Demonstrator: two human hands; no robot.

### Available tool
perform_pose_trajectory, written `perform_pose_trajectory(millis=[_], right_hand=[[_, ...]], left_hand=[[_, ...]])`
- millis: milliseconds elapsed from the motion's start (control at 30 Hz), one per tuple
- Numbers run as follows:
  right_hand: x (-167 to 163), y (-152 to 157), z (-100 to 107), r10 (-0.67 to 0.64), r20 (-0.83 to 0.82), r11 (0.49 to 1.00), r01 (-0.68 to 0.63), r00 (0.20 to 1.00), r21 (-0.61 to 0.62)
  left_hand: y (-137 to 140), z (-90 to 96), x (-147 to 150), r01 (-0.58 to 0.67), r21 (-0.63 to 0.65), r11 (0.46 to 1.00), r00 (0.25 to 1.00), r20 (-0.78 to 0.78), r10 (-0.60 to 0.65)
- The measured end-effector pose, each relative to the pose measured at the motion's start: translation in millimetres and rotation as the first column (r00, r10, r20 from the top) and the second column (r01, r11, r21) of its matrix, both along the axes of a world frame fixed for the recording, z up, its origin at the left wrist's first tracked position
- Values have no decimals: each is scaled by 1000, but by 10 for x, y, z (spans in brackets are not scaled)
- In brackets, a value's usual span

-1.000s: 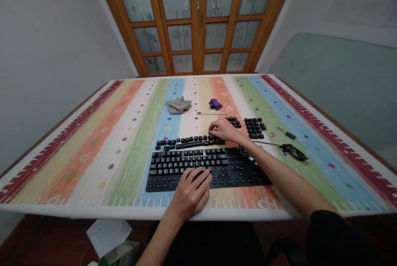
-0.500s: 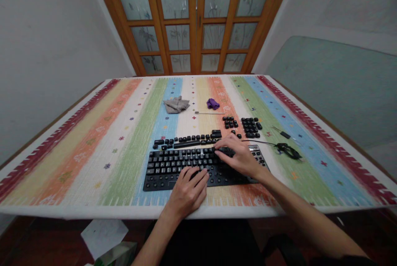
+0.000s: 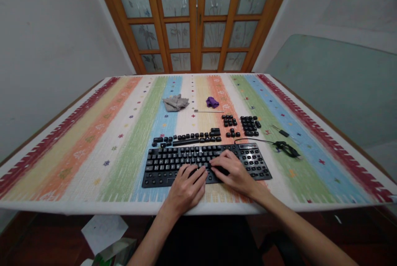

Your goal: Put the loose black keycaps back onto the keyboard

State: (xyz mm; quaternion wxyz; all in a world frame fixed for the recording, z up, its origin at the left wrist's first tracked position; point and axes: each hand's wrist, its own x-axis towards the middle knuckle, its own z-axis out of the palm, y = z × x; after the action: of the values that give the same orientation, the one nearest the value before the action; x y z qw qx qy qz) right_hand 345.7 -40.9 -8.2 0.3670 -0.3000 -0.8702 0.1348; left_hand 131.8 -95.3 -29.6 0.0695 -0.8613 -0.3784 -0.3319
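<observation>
A black keyboard [image 3: 182, 178] lies near the table's front edge. Keycaps cover its upper left part, while the bottom row and the number pad on the right show bare switches. My left hand [image 3: 188, 187] rests on the lower middle of the keyboard, its fingers stretched out over the keys. Just to its right, my right hand [image 3: 234, 173] has thumb and forefinger pinched around a small black keycap low on the board, mostly hidden by the fingertips. Loose keycaps [image 3: 192, 136] and a long space bar [image 3: 185, 142] line the keyboard's back edge.
More loose keycaps [image 3: 249, 125] lie in groups at the back right. Beyond are a grey cloth [image 3: 175, 103], a purple cloth [image 3: 212, 102] and a thin brush [image 3: 209, 111]. A coiled cable [image 3: 287, 149] and a small black tool [image 3: 283, 133] are on the right of the striped tablecloth [image 3: 124, 150].
My right hand has come from the keyboard's back edge down towards me, beside my left hand's fingertips, uncovering the number pad and some loose keycaps. My left hand has stayed nearly still.
</observation>
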Motion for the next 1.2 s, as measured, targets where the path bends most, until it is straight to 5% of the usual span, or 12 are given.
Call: perform_pose_trajectory(millis=[467,967,1200], right_hand=[[12,-9,-101,-15,120,975,-12,993,221],[-102,-130,57,-132,386,921,-31,913,387],[-102,-137,29,-93,420,943,-55,903,327]], left_hand=[[18,-4,28,29,-37,999,998,-63,-32],[23,20,36,32,-10,999,997,-76,-33],[19,-17,47,29,23,999,994,-103,-27]])
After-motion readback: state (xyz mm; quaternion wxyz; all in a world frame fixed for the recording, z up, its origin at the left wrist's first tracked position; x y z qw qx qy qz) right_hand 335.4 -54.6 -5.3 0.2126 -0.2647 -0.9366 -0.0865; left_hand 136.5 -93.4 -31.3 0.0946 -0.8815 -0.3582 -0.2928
